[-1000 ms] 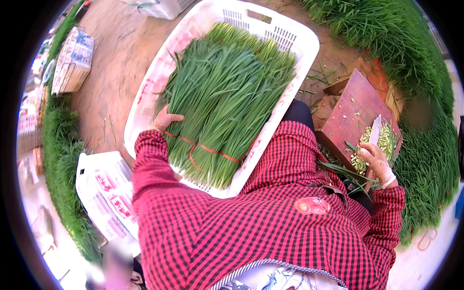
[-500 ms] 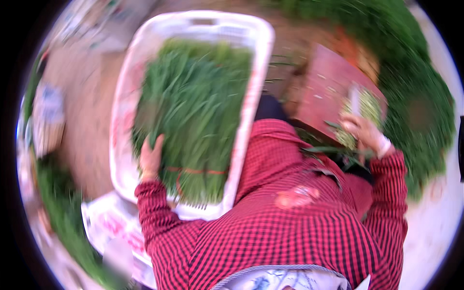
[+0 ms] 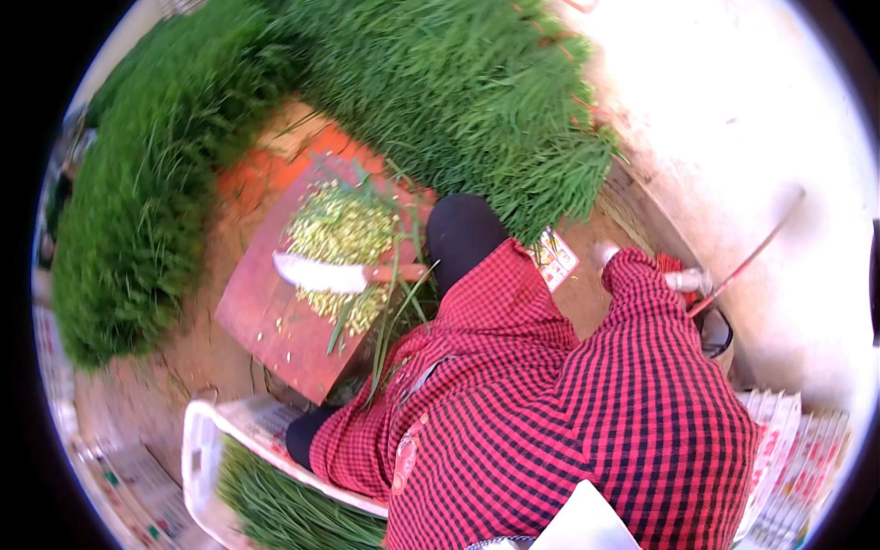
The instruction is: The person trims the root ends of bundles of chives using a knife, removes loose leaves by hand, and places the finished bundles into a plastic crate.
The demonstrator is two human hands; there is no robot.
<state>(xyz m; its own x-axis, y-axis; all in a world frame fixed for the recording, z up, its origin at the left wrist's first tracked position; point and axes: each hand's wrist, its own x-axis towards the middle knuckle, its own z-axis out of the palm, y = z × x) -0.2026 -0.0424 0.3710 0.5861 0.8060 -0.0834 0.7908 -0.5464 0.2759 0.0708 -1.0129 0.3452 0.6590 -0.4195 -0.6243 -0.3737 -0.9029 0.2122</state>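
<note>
My right sleeve reaches out to the right, beyond my knee. At its end a small part of my right hand (image 3: 603, 250) shows, blurred, with the fingers not readable. Close to that forearm are a pale and red item (image 3: 687, 280), too unclear to name, and a thin reddish stick or cord (image 3: 752, 252) slanting up. My left hand is out of view. A knife (image 3: 321, 273) with a wooden handle lies on the reddish chopping board (image 3: 261, 316), among chopped pale-green pieces (image 3: 341, 223). Loose green stalks (image 3: 396, 321) hang over the board's near edge.
Thick heaps of long green stalks (image 3: 133, 220) curve round the board's left and far sides. A white basket (image 3: 197, 463) with more stalks stands at lower left, beside my leg. White printed crates or packs (image 3: 779, 449) are at lower right, and a pale wall or slab (image 3: 733, 101) at upper right.
The view has swung right, so the basket now sits at lower left. My right hand has left the knife and moved out to the right. My left hand, earlier at the stalks, is out of view.
</note>
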